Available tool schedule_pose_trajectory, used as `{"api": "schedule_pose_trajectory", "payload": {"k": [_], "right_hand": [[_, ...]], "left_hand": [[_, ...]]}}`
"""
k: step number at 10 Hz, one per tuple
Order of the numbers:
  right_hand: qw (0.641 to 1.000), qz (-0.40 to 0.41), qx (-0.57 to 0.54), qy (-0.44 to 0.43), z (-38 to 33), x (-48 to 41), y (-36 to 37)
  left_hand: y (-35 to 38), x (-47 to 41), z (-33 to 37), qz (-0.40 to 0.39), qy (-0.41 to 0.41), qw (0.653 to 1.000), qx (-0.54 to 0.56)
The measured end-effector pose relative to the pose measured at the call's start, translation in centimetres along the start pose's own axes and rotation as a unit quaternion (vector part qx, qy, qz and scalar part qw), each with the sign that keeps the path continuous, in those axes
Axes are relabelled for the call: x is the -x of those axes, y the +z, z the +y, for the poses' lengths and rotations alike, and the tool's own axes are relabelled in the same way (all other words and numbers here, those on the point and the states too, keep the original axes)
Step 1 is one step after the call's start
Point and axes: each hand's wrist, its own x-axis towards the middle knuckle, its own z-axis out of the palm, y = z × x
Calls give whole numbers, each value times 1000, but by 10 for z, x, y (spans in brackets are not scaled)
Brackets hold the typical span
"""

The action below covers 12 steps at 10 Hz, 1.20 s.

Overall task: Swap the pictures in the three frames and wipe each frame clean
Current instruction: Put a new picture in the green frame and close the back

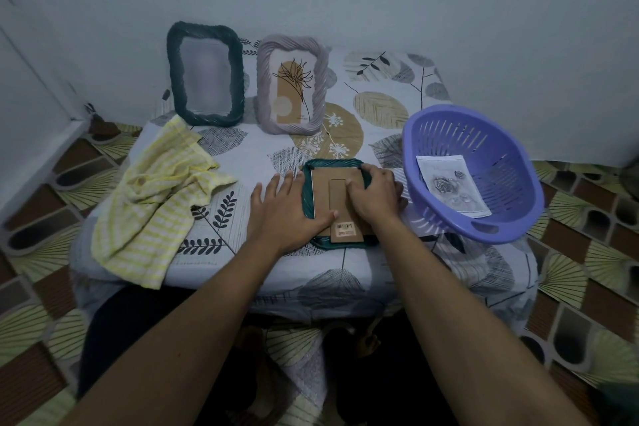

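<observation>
A green frame (332, 245) lies face down on the table, its brown cardboard back (323, 183) up. My left hand (287, 207) lies flat on its left side, fingers straight and spread. My right hand (373, 192) covers the right side, fingers curled onto the back board. Upright at the rear stand a dark green frame (174, 79) with a blurred picture and a grey frame (264, 79) with a line-drawn plant picture. A yellow striped cloth (159, 197) lies crumpled at the left.
A purple slotted basket (511, 162) sits at the table's right edge and holds a rose picture (449, 187). The leaf-print tablecloth (380, 104) covers a small table against a pale wall. Patterned floor surrounds it.
</observation>
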Motion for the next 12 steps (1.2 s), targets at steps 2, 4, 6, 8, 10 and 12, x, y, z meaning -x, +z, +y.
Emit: {"api": "schedule_pose_trajectory", "payload": {"k": [2, 4, 6, 8, 10, 12], "right_hand": [[1000, -12, 18, -13, -2, 2, -2], [999, -11, 37, -26, -1, 3, -1], [999, -8, 41, -29, -1, 3, -1], [992, -55, 93, -59, 5, 6, -7], [978, -101, 142, -118, 21, 21, -4], [975, -52, 163, -141, 27, 31, 3]], "left_hand": [[-1, 1, 0, 1, 1, 1000, 2], [-1, 1, 0, 2, 2, 1000, 2], [1, 0, 0, -1, 0, 1000, 0], [0, 1, 0, -2, -3, 1000, 4], [0, 1, 0, -4, -1, 1000, 7], [-1, -1, -2, -15, 4, 999, 44]]}}
